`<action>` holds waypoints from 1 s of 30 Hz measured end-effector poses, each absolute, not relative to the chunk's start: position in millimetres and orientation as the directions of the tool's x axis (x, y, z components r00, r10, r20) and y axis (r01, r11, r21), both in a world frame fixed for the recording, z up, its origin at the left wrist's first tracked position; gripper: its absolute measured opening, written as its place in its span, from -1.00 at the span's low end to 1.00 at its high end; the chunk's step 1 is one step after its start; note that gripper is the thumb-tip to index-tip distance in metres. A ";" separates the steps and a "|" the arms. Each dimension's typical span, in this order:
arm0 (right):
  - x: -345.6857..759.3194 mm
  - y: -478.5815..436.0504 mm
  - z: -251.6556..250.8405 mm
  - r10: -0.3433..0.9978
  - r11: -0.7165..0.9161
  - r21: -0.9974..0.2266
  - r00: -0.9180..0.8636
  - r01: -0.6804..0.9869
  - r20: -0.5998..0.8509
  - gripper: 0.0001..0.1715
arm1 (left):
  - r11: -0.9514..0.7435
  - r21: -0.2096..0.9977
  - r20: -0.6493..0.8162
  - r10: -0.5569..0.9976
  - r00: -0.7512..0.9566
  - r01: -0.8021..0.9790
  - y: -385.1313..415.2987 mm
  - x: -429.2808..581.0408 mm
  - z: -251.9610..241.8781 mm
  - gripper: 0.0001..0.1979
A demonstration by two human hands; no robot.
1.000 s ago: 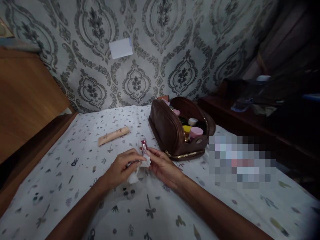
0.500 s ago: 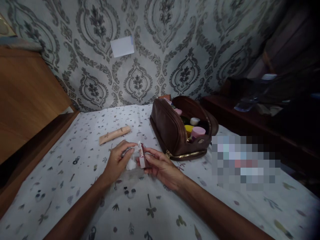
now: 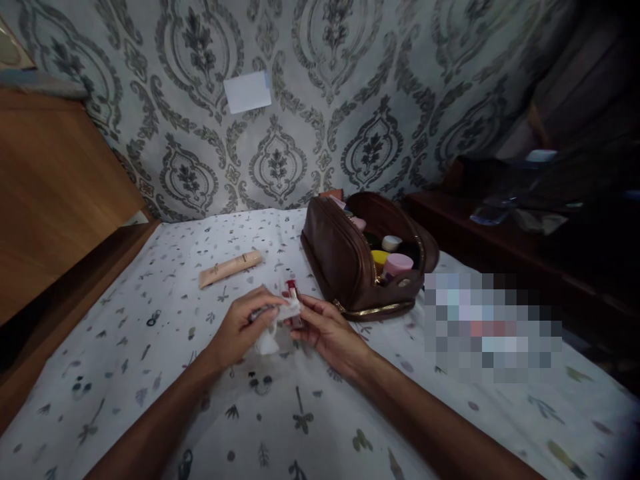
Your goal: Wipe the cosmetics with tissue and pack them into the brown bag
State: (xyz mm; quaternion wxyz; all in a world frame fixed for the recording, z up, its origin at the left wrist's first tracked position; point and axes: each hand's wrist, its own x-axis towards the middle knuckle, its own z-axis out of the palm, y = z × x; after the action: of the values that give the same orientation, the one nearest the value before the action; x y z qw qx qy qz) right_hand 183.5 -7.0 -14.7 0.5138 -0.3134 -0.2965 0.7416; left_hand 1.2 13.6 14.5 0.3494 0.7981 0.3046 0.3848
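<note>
My left hand [image 3: 245,325] is closed on a crumpled white tissue [image 3: 267,341], which hangs below the fingers and reaches across to the right hand. Something greyish also shows between the left thumb and fingers, too blurred to name. In my right hand [image 3: 327,333] is a small cosmetic tube [image 3: 295,301] with a dark red top, held nearly upright. The tissue touches the side of the tube, and fingers hide its lower part. Beyond the left hand, a beige squeeze tube [image 3: 230,269] lies on the patterned sheet [image 3: 260,427].
An unzipped brown toiletry bag [image 3: 345,260] stands at right, holding several containers, among them a pink-lidded jar [image 3: 399,265]. Further right are a blurred-out patch [image 3: 493,327] and a clear bottle [image 3: 515,187] on a dark ledge. A wooden cabinet [image 3: 60,193] borders the left side.
The small tube has turned more upright in my right hand, showing its red top. My left hand has moved slightly right with the tissue, which now lies against the tube.
</note>
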 end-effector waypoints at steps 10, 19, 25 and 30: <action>181.7 -5.8 -19.3 0.944 -0.296 -0.765 -0.300 -0.573 -0.140 -0.53 | -0.625 0.725 0.456 0.750 0.479 0.288 17.2 1.2 11.0 -0.75; 184.5 -4.2 -18.1 0.957 -0.284 -0.702 -0.233 -0.653 -0.171 -0.53 | -0.510 0.838 0.341 0.766 0.545 0.194 15.0 1.6 14.3 -0.73; 183.1 -7.2 -20.0 0.929 -0.341 -0.722 -0.332 -0.601 -0.162 -0.49 | -0.508 0.799 0.407 0.851 0.333 0.323 22.6 -3.0 7.4 -0.73; 182.7 -4.6 -22.8 0.952 -0.299 -0.695 -0.256 -0.654 -0.168 -0.55 | -0.612 0.751 0.397 0.718 0.572 0.247 18.1 0.5 11.3 -0.73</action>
State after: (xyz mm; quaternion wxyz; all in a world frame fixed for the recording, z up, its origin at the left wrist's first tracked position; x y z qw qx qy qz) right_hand 182.7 -4.6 -22.8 0.5348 -0.2929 -0.2540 0.7508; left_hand 0.5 18.1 11.3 0.3288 0.8235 0.2928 0.3579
